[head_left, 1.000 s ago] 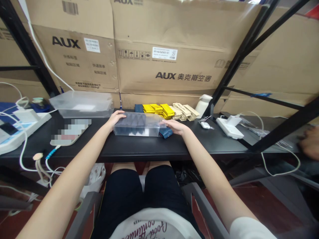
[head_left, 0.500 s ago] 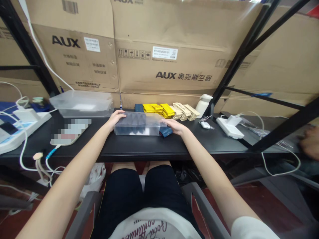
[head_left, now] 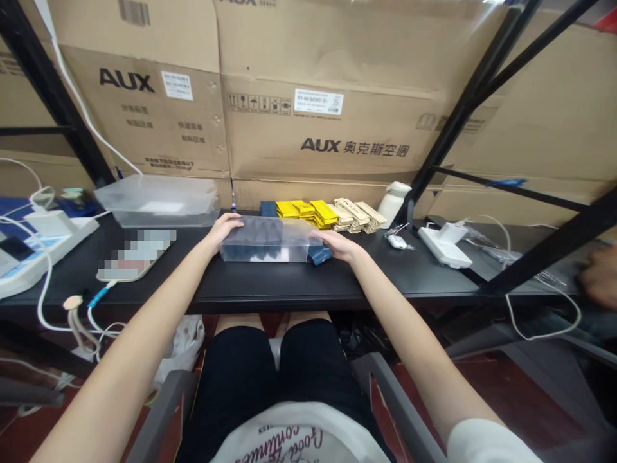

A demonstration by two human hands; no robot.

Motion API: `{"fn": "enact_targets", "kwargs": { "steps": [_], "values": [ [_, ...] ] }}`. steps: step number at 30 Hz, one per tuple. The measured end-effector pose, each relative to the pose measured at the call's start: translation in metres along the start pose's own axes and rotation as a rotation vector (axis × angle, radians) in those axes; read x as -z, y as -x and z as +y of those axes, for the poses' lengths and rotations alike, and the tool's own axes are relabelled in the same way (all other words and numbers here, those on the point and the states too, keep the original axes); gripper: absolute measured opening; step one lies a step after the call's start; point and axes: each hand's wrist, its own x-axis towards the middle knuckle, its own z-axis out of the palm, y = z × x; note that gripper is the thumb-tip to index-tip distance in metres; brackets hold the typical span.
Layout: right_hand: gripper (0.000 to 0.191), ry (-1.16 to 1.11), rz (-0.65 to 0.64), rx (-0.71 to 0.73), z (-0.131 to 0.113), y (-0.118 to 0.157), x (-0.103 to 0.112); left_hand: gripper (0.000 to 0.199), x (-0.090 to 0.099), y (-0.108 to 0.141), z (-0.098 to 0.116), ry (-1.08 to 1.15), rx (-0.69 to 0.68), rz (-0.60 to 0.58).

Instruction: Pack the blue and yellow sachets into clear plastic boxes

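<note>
A clear plastic box (head_left: 265,241) with dark contents rests on the black table in front of me. My left hand (head_left: 224,233) grips its left end, fingers over the top edge. My right hand (head_left: 338,244) is at its right end, fingers closed against the box and a dark blue packet (head_left: 320,254) that sticks out there. Behind the box lie yellow packets (head_left: 324,214) and cream packets (head_left: 357,215) in a row, with another dark blue packet (head_left: 268,209) at their left.
Stacked clear boxes (head_left: 159,199) and a phone (head_left: 139,254) are at the left. A white bottle (head_left: 395,204), a power strip (head_left: 446,247) and black shelf bars stand at the right. Another person's hand (head_left: 600,276) shows at the right edge.
</note>
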Motion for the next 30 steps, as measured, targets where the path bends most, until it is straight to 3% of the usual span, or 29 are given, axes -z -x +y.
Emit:
{"fn": "enact_targets", "kwargs": {
  "steps": [30],
  "values": [
    [0.017, -0.032, -0.055, -0.023, -0.0002, 0.0029, 0.0005, 0.024, -0.0005, 0.0018, 0.002, -0.034, -0.008, 0.0]
  ]
}}
